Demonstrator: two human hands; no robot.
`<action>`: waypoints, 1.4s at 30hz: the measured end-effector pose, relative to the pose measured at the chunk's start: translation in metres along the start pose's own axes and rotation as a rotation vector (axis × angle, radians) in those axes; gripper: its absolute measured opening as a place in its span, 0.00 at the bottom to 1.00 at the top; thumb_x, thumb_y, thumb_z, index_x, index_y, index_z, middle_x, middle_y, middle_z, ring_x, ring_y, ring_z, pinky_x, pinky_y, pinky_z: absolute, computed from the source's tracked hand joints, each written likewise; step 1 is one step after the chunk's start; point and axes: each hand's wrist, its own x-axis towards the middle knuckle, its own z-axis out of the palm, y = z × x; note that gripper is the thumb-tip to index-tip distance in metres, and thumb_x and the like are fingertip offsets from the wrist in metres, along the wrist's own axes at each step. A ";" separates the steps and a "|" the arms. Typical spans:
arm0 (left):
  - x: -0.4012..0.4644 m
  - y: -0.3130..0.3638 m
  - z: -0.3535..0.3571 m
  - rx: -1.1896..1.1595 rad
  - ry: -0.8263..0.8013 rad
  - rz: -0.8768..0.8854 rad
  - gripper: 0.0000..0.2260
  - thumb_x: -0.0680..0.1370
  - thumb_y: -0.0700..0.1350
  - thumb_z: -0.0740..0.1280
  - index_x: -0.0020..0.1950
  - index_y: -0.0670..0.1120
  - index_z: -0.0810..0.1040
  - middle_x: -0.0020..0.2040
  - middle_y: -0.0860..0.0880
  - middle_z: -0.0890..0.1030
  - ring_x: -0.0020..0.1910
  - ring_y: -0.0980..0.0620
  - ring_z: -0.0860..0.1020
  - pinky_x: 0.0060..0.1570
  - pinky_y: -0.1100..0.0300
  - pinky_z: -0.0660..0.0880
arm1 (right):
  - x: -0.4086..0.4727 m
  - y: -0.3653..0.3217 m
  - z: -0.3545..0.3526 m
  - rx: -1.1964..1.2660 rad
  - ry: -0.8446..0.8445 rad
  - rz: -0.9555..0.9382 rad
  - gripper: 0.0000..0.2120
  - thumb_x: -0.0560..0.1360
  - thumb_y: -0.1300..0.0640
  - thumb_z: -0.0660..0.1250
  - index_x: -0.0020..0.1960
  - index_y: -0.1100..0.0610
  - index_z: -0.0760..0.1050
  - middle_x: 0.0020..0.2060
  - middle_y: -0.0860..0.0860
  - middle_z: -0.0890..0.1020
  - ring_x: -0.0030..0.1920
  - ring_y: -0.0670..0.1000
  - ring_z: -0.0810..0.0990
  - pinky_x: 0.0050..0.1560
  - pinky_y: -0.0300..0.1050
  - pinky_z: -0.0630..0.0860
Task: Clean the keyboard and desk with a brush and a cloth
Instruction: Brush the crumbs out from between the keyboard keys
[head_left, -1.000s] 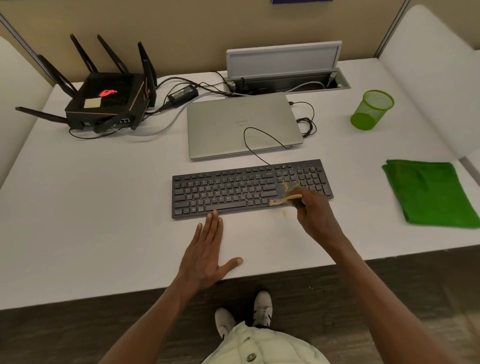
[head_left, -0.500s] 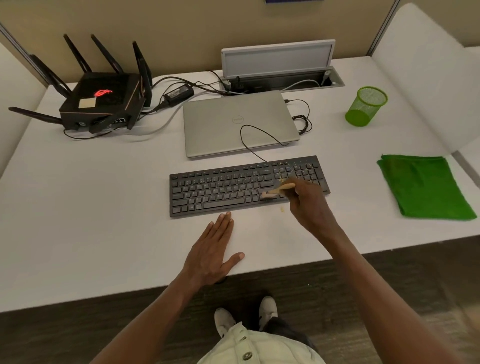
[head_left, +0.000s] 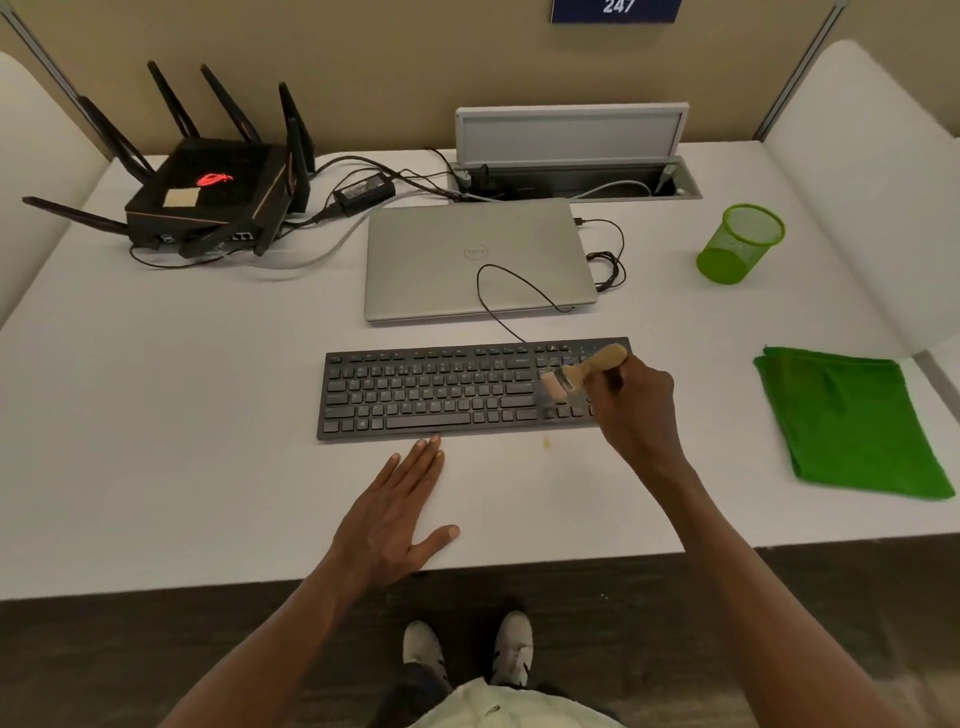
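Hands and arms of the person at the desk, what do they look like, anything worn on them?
Both forearms are bare up to the frame's edge: no sleeves, gloves, watch, bracelets or rings show on the left hand or the right hand. Fingernails are short and plain. A cream buttoned garment and light shoes show below.

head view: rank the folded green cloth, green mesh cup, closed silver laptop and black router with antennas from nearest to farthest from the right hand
Measured from the right hand, which grips the brush on the keyboard's right end:
1. Closed silver laptop, just behind it, to the left.
2. Folded green cloth, to its right, near the desk edge.
3. Green mesh cup, behind and to the right.
4. Black router with antennas, far back left corner.
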 end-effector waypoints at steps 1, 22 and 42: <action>0.000 0.000 0.000 0.000 0.001 -0.003 0.39 0.83 0.68 0.51 0.84 0.43 0.48 0.84 0.46 0.44 0.83 0.51 0.44 0.80 0.51 0.46 | 0.007 0.000 0.001 -0.005 0.021 0.033 0.06 0.78 0.61 0.64 0.42 0.58 0.77 0.31 0.51 0.80 0.30 0.50 0.76 0.32 0.46 0.74; 0.002 -0.001 0.002 -0.033 0.000 -0.008 0.40 0.82 0.69 0.51 0.84 0.43 0.49 0.84 0.47 0.45 0.83 0.52 0.43 0.79 0.52 0.44 | 0.074 -0.005 0.024 -0.114 -0.005 0.137 0.09 0.78 0.58 0.61 0.39 0.58 0.74 0.29 0.49 0.77 0.29 0.44 0.73 0.28 0.36 0.66; 0.002 0.000 0.002 -0.043 0.006 -0.012 0.40 0.82 0.70 0.51 0.84 0.43 0.49 0.84 0.47 0.45 0.83 0.52 0.44 0.80 0.53 0.44 | 0.083 -0.003 0.030 -0.128 -0.002 0.245 0.09 0.75 0.59 0.62 0.38 0.60 0.73 0.28 0.48 0.74 0.28 0.44 0.71 0.27 0.38 0.62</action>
